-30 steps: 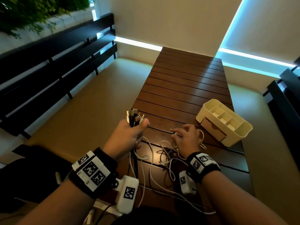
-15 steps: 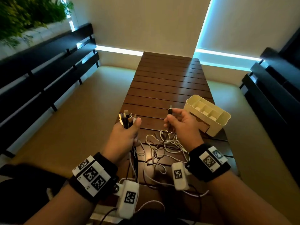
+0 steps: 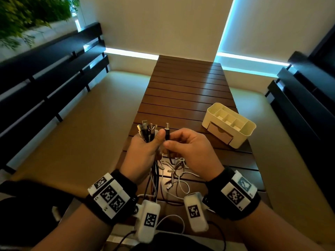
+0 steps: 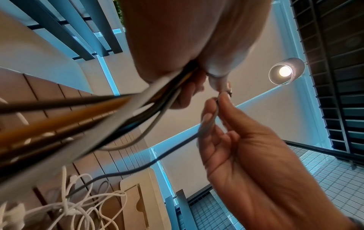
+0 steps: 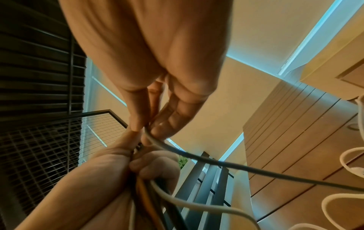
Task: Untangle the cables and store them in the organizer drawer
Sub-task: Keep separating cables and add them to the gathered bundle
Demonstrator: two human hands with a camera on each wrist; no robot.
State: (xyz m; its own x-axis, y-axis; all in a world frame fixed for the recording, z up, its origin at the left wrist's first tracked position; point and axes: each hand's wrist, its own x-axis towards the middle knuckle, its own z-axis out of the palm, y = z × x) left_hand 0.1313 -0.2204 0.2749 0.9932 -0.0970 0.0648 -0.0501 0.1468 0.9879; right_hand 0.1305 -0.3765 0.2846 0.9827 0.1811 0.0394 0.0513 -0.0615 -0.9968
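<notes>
My left hand (image 3: 145,147) grips a bundle of cable ends (image 3: 146,130), plugs pointing up, above the near end of the wooden table (image 3: 183,91). Right beside it my right hand (image 3: 188,149) pinches a dark cable (image 3: 167,134) just below its plug, and my left thumb touches that plug. In the left wrist view the dark cable (image 4: 173,147) trails down from the right hand (image 4: 236,140) to the tangle. A tangle of white cables (image 3: 174,176) lies on the table under both hands. The cream organizer (image 3: 229,125) stands at the right, its front drawer (image 3: 219,134) closed.
Beige bench cushions (image 3: 90,124) run along both sides of the table, backed by dark slatted rails (image 3: 45,73). Plants (image 3: 30,13) sit at the far left. The far half of the table is bare slats. A lit ceiling lamp (image 4: 285,71) shows in the left wrist view.
My right hand has lifted the dark cable's plug from the tangle and brought it left against the bundle in my left hand. The left hand has stayed raised.
</notes>
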